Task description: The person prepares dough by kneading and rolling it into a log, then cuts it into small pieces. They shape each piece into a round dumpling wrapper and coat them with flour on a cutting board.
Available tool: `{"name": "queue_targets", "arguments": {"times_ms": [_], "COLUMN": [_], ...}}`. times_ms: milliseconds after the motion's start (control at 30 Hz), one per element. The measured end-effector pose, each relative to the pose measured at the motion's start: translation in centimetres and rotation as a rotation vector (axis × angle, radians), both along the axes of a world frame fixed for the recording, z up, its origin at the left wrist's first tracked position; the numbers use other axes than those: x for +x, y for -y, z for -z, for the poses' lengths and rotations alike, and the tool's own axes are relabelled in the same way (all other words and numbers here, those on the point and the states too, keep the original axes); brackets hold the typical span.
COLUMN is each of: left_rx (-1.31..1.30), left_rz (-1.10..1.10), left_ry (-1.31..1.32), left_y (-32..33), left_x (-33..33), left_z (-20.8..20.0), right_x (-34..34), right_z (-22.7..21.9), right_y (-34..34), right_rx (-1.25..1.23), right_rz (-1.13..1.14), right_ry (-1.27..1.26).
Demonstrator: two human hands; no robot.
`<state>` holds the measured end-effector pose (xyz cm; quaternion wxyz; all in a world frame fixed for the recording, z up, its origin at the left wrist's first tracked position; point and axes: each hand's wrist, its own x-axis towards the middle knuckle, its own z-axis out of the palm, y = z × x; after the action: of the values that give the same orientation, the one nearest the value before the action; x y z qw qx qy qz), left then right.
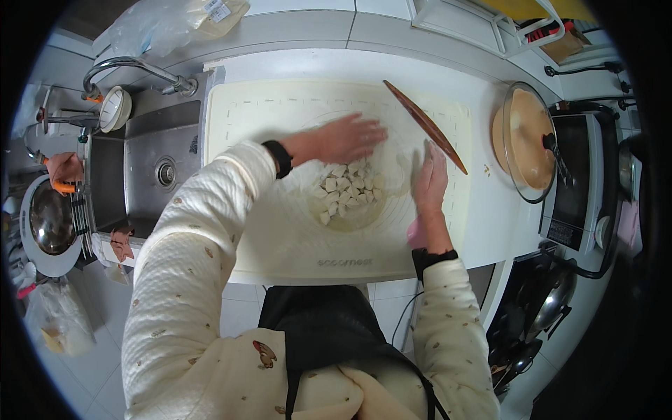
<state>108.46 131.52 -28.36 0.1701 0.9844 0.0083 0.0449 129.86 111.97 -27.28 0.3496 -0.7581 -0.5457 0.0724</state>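
Note:
Small pale dough pieces [348, 192] lie in a loose heap on a cream kneading mat [280, 245], with a thin dusting of flour around them. Just beyond the heap, my left hand [353, 137] is stretched flat and low over the mat, its fingers slightly blurred, holding nothing. To the right of the pieces, my right hand [430, 180] stands on edge with its fingers straight and empty. Its fingertips are close to a brown tapered rolling pin [425, 126] lying slantwise on the mat's far right. Something pink [416, 234] shows beside my right wrist, partly hidden.
On the left is a steel sink [165, 140] with a curved tap [133, 63]. A large bowl with a glass lid [530, 143] sits on the counter at the right, before an oven-like appliance [574, 182]. Plastic bags [168, 24] lie at the back left.

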Motion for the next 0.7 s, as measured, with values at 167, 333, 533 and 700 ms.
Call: {"name": "queue_targets", "arguments": {"times_ms": [167, 333, 533, 700], "left_rx": [-0.46, -0.917, -1.613, -1.424], "left_rz": [-0.037, -0.603, -1.215, -1.173], "left_ry": [-0.081, 0.024, 0.596, 0.353], "left_y": [7.0, 10.5, 15.4, 12.9], "left_x": [-5.3, -11.7, -14.6, -14.5], "left_z": [-2.3, -5.5, -3.8, -3.5], "right_x": [-3.7, -11.1, -18.7, -17.1], "right_z": [1.0, 0.4, -2.5, 1.5], "right_y": [-3.0, -2.9, 1.7, -3.1], "right_rx": [-0.092, -0.122, -0.154, -0.115], "right_rz": [-0.16, -0.636, -0.628, -0.479], "right_ry": [0.216, -0.032, 0.12, 0.196]}}
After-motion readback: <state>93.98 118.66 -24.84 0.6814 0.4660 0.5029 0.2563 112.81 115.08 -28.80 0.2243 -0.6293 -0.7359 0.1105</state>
